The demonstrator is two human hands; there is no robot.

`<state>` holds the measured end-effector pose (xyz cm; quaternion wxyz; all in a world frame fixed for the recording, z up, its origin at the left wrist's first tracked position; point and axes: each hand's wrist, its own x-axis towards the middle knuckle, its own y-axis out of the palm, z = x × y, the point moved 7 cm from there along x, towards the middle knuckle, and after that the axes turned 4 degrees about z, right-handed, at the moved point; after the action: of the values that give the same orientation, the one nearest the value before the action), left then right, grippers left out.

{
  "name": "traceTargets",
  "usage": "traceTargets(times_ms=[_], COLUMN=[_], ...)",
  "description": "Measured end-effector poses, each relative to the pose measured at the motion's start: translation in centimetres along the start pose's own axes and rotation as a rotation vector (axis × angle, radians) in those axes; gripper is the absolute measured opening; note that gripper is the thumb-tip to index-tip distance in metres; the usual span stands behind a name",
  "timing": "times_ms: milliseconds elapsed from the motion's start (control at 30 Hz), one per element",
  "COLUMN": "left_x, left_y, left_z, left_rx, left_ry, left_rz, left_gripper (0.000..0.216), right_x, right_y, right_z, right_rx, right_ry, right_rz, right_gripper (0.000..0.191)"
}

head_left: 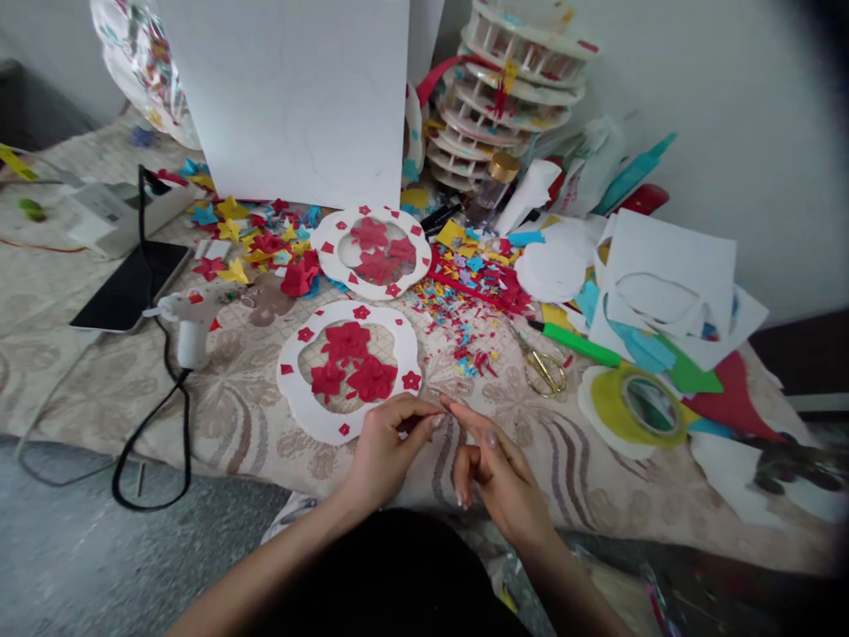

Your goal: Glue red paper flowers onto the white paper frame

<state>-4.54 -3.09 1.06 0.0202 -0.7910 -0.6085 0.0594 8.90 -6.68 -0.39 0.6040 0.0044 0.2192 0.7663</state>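
Observation:
My left hand (388, 442) and my right hand (487, 464) meet fingertip to fingertip just above the cloth's front edge. Both pinch something tiny that I cannot make out. Right beyond my left hand lies a white paper ring (296, 389) holding red paper flowers (350, 358) and small red dots. A second white ring (332, 234) with red flowers lies behind it.
A white glue gun (189, 323) with a black cord lies at the left, next to a dark tablet (133, 285). Gold scissors (544, 367), a green marker (584, 345), a yellow tape roll (640, 402), paper scraps (464, 310) and white card offcuts (669, 265) fill the right. A white board (292, 97) stands behind.

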Motion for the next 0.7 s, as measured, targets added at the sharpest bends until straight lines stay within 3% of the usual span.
traceTargets(times_ms=[167,433,533,700], left_x=[-0.1,-0.3,-0.1,0.4], left_y=[0.5,0.7,0.4,0.2], left_z=[0.0,-1.5,-1.4,0.2], left_rx=[0.008,0.143,0.131,-0.152], left_ry=[0.002,0.090,0.072,-0.106], left_rz=[-0.005,0.010,-0.011,0.029], left_gripper=[0.016,0.014,0.014,0.020], right_x=[-0.5,-1.6,-1.6,-0.9], right_y=[0.4,0.8,1.0,1.2], right_z=[0.2,0.3,0.3,0.6], right_rx=[-0.105,-0.513,-0.484,-0.237], right_ry=[-0.002,-0.111,-0.119,0.021], right_rz=[0.022,0.001,0.016,0.045], right_gripper=[0.045,0.043,0.044,0.046])
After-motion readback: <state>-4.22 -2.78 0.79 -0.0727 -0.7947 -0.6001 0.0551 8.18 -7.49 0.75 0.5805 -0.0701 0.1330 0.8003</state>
